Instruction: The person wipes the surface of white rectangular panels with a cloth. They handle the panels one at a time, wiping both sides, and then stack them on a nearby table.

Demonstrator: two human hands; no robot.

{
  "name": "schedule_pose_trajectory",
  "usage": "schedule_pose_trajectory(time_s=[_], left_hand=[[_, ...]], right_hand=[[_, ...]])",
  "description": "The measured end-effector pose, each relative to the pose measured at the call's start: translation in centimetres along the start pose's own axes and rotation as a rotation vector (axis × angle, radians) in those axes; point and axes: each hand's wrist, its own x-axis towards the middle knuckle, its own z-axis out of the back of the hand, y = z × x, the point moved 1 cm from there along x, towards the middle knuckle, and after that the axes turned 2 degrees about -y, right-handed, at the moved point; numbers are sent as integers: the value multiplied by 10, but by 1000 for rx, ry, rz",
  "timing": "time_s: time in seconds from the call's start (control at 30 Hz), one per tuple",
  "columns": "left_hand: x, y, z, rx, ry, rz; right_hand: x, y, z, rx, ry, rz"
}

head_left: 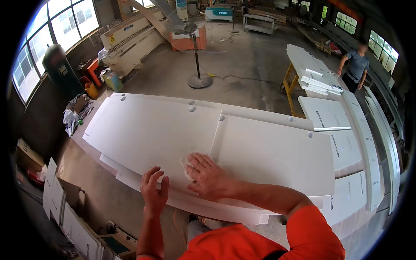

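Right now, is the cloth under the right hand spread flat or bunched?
Bunched. The white cloth is crumpled beneath the right hand, pressed onto the white panel.

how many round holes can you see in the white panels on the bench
7: two at the far-left corner, two near the left panel's far-right corner, one by the seam, two on the right panel. The hands may hide others.

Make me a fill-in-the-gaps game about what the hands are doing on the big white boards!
1. The right hand presses a small white ____ flat on the white panel.
2. The left hand rests at the panel's near ____.
3. Beyond the boards stands a ____ on a round base.

Missing words: cloth; edge; fan
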Motion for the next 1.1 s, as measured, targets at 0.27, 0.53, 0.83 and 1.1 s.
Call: schedule_pose_trajectory(time_s=[0.27,0.53,0.83,1.1], left_hand=[[44,75,-2,223,348,-194],[45,87,-1,207,453,-188],[45,89,1,188,477,-256],[48,95,5,190,512,-276]], right_hand=[[142,-159,11,-138,-209,-882],[93,-40,-21,-165,-59,-955],[149,-122,11,-147,-120,-1084],[73,-35,-18,-208,-110,-743]])
